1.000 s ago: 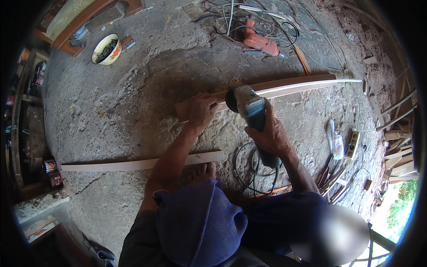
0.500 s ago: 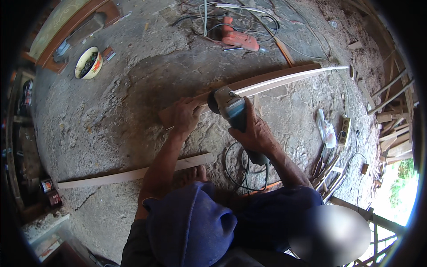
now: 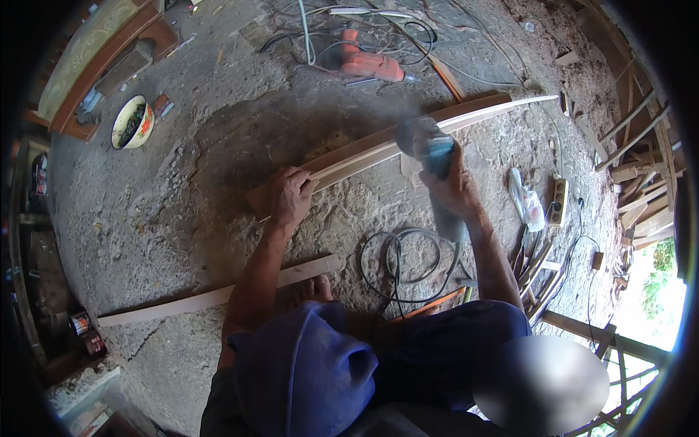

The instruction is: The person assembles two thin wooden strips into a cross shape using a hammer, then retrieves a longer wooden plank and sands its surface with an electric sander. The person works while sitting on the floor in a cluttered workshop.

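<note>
In my right hand [image 3: 456, 191] is a blue-green angle grinder [image 3: 437, 154], its grey head over the long curved wooden strip [image 3: 357, 164]. Haze hangs about the head, and its disc is blurred. My left hand [image 3: 293, 195] grips the strip near its left end, fingers bent over the top edge. A darker brown board [image 3: 473, 106] lies along the strip's far side. The grinder's cable [image 3: 397, 255] loops on the floor below it. Another pale wooden strip [image 3: 182, 303] lies nearer me, passing under my left forearm beside my bare foot [image 3: 320, 288].
A red drill [image 3: 371, 65] lies among tangled cables at the back. A flowered bowl [image 3: 134, 124] with dark contents stands at the left. A power strip [image 3: 558, 202] and a plastic bag [image 3: 527, 200] lie at the right, near a pile of wood offcuts [image 3: 652, 211].
My right hand has moved the grinder to the right along the strip, and more haze shows. My left hand still holds the strip's left end. The whole view has shifted slightly.
</note>
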A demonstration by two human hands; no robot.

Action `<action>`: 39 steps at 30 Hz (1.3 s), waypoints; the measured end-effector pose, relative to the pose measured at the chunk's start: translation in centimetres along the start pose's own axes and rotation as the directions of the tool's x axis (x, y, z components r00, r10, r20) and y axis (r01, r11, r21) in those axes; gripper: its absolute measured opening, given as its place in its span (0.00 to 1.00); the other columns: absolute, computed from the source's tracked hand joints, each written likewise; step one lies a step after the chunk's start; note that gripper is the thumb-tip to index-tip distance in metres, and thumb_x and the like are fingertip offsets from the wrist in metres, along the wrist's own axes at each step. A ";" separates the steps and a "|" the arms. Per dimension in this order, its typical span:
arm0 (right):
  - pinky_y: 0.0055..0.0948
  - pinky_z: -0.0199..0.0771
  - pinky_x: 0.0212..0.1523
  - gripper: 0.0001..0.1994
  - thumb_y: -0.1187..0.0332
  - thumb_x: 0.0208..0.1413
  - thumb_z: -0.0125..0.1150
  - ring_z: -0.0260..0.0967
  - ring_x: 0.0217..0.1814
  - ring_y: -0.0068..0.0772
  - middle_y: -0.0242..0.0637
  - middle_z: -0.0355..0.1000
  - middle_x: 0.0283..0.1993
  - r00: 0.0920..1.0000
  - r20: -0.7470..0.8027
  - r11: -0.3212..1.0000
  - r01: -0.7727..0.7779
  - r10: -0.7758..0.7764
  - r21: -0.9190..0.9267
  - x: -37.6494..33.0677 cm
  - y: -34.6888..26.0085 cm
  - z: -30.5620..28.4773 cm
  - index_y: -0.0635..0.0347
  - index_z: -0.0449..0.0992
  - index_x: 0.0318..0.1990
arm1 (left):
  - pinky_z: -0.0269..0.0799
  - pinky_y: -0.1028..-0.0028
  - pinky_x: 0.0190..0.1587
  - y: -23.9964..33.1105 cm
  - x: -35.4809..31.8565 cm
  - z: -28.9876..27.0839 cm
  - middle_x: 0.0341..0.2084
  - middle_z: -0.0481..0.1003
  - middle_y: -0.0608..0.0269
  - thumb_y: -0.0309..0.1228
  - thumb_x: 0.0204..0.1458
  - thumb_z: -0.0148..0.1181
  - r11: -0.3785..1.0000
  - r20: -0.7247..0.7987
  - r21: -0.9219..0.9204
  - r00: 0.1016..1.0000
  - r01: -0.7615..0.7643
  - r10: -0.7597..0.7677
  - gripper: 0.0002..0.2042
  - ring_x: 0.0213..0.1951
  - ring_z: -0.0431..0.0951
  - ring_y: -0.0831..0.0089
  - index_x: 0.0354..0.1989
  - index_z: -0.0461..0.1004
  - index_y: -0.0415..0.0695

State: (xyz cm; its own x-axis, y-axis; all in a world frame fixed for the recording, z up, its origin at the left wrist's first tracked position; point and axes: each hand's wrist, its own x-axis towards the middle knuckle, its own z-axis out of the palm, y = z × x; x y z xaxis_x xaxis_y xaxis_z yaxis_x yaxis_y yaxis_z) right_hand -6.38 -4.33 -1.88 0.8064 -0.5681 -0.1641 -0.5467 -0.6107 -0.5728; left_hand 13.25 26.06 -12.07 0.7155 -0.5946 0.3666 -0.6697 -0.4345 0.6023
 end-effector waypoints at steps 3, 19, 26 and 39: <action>0.54 0.75 0.57 0.52 0.51 0.57 0.68 0.74 0.58 0.70 0.68 0.72 0.59 0.993 -0.119 1.000 0.010 -0.006 0.028 0.9 1.9 -1.4 0.59 0.36 0.77 | 0.73 0.59 0.48 -0.8 -0.6 -0.5 0.35 0.81 0.59 0.33 0.51 0.69 0.999 0.015 0.024 0.999 0.028 -0.028 0.07 0.41 0.79 0.54 0.35 0.82 0.45; 0.54 0.78 0.53 0.53 0.54 0.54 0.70 0.78 0.51 0.68 0.67 0.76 0.51 0.983 0.014 0.977 0.179 -0.182 0.120 -3.9 -4.0 0.5 0.65 0.38 0.77 | 0.73 0.53 0.51 2.1 1.8 -1.7 0.41 0.78 0.55 0.32 0.57 0.64 0.966 0.273 0.234 0.961 -0.106 0.040 0.09 0.46 0.77 0.52 0.44 0.77 0.43; 0.56 0.74 0.58 0.54 0.52 0.54 0.69 0.74 0.57 0.72 0.72 0.73 0.55 0.978 0.149 0.988 0.140 -0.148 0.062 -4.2 -6.0 2.2 0.68 0.37 0.77 | 0.74 0.53 0.50 2.5 2.3 -1.5 0.43 0.77 0.51 0.30 0.62 0.58 0.965 0.312 0.209 0.946 -0.157 0.087 0.07 0.47 0.76 0.48 0.43 0.73 0.41; 0.54 0.77 0.51 0.54 0.52 0.55 0.69 0.78 0.51 0.69 0.66 0.76 0.49 0.988 -0.106 0.983 0.125 -0.112 0.131 2.1 4.3 -1.9 0.65 0.34 0.76 | 0.74 0.53 0.47 2.8 2.3 -1.3 0.38 0.75 0.52 0.32 0.63 0.56 0.960 0.338 0.254 0.941 -0.118 0.026 0.06 0.45 0.76 0.47 0.40 0.71 0.43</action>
State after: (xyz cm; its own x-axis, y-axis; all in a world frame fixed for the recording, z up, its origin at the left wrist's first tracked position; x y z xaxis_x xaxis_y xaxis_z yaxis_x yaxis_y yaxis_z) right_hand -7.49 -9.18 -3.11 0.8340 -0.5516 -0.0127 -0.4072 -0.5998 -0.6888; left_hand 13.24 24.35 -8.65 0.5885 -0.7993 0.1213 -0.7778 -0.5189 0.3546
